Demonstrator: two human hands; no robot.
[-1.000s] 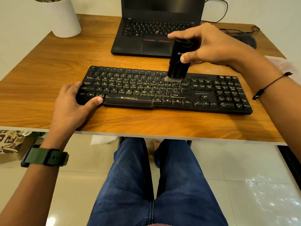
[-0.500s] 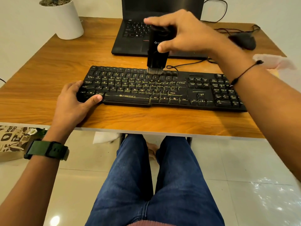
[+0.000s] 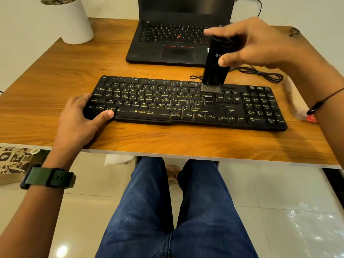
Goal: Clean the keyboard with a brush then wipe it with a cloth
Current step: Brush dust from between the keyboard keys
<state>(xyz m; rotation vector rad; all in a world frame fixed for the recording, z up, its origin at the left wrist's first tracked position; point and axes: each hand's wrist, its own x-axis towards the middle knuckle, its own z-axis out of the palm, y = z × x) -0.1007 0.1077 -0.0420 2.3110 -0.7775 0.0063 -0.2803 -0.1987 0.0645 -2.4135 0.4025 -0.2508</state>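
Note:
A black keyboard with yellowish lettering lies across the wooden desk. My right hand grips a black brush upright, and its grey bristles touch the top key row near the right end of the main block. My left hand holds the keyboard's near left corner, thumb on the front edge and fingers over the left edge. A pale pinkish cloth lies at the desk's right side, partly hidden behind my right wrist.
A black laptop stands open behind the keyboard. A white plant pot sits at the back left. A black cable loops behind the keyboard's right half. My legs in jeans are under the desk's near edge.
The brush swept left along the top row half a second ago and has come back to the right. My left hand has kept its hold on the corner.

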